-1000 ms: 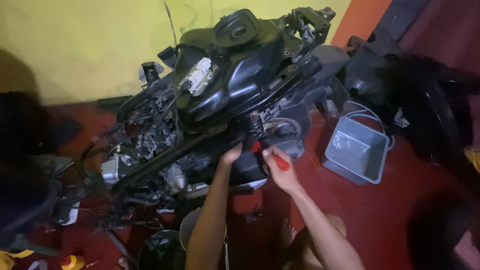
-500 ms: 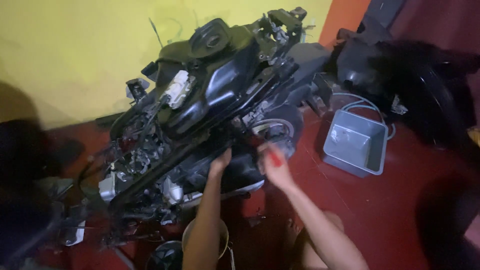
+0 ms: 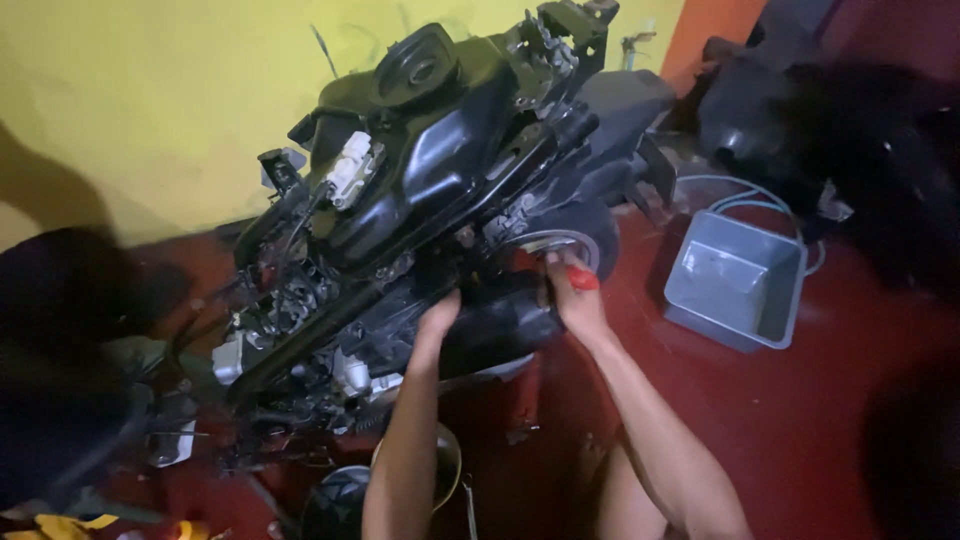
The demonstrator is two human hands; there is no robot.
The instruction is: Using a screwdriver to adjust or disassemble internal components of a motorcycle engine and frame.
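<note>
A: Where are the hands relative to the work?

B: Both are on the stripped black scooter (image 3: 440, 190), low on its near flank. Left hand (image 3: 438, 318) is pressed against the dark body panel (image 3: 495, 320) just under the frame rail. Right hand (image 3: 572, 295) is a bit further right, beside the round silver-rimmed opening (image 3: 560, 245).

A: Fingers?

B: Right hand is closed around a red-handled tool (image 3: 580, 279); only the red grip shows, and the tip is hidden in the bodywork. Left fingers are tucked into the gap above the panel, so I can't tell whether they grip anything.

A: Which way does the tool run?

B: Roughly up and away from the wrist, into the machine toward that round opening. The scooter's long axis runs diagonally, lower left to upper right.

A: Which hand is nearer the opening?

B: The right one, nearly touching its rim. The left sits just beside it along the same panel.

A: Anything around?

B: A grey plastic tub (image 3: 735, 280) on the red floor (image 3: 820, 400), well apart to the right.
</note>
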